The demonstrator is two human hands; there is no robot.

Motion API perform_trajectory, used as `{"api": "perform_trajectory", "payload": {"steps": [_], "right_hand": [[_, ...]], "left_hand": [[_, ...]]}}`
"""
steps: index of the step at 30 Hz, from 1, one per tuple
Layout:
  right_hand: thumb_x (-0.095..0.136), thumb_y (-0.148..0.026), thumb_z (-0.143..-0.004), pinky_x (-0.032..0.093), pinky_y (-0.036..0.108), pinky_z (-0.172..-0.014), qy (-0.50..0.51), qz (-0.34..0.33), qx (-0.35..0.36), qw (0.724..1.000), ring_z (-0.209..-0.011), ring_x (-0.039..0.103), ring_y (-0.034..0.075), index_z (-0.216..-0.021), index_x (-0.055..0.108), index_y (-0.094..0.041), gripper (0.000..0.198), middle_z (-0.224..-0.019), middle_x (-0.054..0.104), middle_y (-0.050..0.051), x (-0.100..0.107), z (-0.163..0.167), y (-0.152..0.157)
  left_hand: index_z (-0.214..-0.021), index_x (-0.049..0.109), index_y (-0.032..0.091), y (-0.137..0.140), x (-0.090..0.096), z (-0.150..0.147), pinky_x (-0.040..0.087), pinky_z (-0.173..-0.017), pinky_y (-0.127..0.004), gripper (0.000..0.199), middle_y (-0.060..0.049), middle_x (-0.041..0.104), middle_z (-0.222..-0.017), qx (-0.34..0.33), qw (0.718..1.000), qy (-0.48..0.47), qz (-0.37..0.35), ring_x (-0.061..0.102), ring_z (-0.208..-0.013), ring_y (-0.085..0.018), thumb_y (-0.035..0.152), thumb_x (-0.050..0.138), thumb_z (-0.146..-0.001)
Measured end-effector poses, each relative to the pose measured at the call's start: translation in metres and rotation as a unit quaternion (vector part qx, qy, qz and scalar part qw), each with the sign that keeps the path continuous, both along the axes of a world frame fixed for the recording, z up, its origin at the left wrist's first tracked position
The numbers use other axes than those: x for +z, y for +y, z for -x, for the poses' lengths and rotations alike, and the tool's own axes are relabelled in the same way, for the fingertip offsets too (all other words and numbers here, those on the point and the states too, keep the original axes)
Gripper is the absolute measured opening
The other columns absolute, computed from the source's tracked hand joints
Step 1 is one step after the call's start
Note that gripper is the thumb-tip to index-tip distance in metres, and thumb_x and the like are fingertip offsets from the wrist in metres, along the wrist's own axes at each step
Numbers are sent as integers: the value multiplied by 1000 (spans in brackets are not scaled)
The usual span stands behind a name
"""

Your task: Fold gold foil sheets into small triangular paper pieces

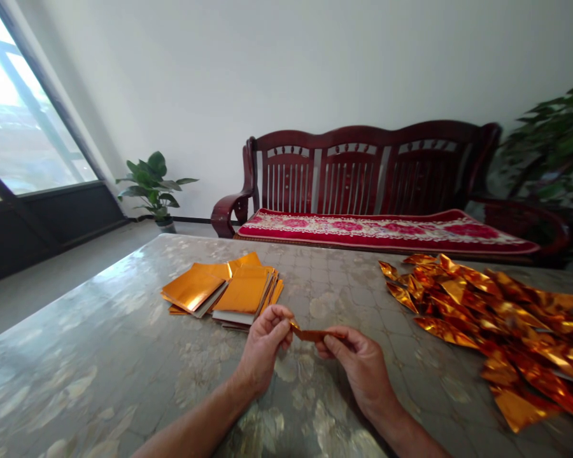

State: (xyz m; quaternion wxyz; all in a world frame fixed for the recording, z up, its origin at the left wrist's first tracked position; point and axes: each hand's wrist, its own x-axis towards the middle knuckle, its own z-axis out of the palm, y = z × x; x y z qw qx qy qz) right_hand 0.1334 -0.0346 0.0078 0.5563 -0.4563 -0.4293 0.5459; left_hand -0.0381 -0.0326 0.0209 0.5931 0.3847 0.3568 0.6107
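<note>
Between my two hands is a narrow folded piece of gold foil paper [310,334], held just above the table. My left hand [268,337] pinches its left end between thumb and fingers. The right end sits in the closed thumb and fingers of my right hand [356,356]. Just beyond my left hand lie stacks of flat gold foil paper sheets [243,290], some showing pale undersides. To the right spreads a heap of folded gold foil pieces [463,305], pointed and crumpled in shape.
The table [124,356] has a glossy, floral-patterned cover. Behind it stands a dark red wooden bench [348,172] with a red floral cushion [363,227]. A potted plant [155,187] is at the back left, and another leafy plant [554,146] at the right.
</note>
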Motion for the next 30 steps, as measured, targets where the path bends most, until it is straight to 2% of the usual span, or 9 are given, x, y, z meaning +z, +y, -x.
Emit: {"api": "perform_trajectory", "payload": {"steps": [2,7,10,15,18,22,30], "right_hand": [[84,-45,-62,58,32,-65,3,5,-2,1000,-62,69,21,-79,72,-16,36,-66,74,6,-1,0,0],[82,-44,-64,56,29,-65,0,2,9,1000,-63,68,19,-80,71,-16,35,-67,73,6,-4,-1,2],[81,-43,-64,54,27,-65,-11,-4,16,1000,-63,67,18,-78,71,-16,32,-66,73,5,-5,-1,2],[82,-38,-62,51,24,-63,-32,-8,19,999,-62,64,16,-72,70,-16,27,-64,71,3,-4,-1,4],[82,-38,-63,51,24,-63,-30,-5,11,999,-62,64,16,-73,70,-16,27,-64,71,3,-5,-1,4],[81,-39,-64,51,25,-63,-27,-4,8,1000,-62,64,17,-75,69,-16,28,-66,71,3,-7,-2,5],[80,-39,-64,53,29,-65,-37,4,-20,999,-64,66,20,-76,69,-17,28,-66,71,4,-8,-6,10]], "left_hand": [[-90,59,17,1,-1,0,33,-48,-15,28,6,54,-64,4,1000,14,-5,44,-50,-4,35,74,-75],[-95,62,16,4,-4,1,43,-57,-17,31,3,60,-68,19,1000,22,-10,55,-61,-8,35,76,-75],[-91,63,16,6,-5,1,43,-59,-16,30,3,60,-71,6,1000,-13,7,54,-60,-6,35,78,-73],[-89,61,16,5,-5,1,42,-54,-17,30,3,59,-70,-52,997,-42,37,52,-54,-5,35,79,-73],[-93,61,17,4,-6,1,41,-53,-16,32,1,63,-82,-35,998,-27,35,52,-54,-4,34,78,-73],[-96,61,17,6,-7,1,42,-52,-17,32,0,64,-88,-12,1000,23,10,53,-56,-5,33,76,-74],[-92,67,14,-2,4,2,44,-62,-21,22,-1,64,-72,21,979,200,-16,54,-64,-11,29,64,-76]]}}
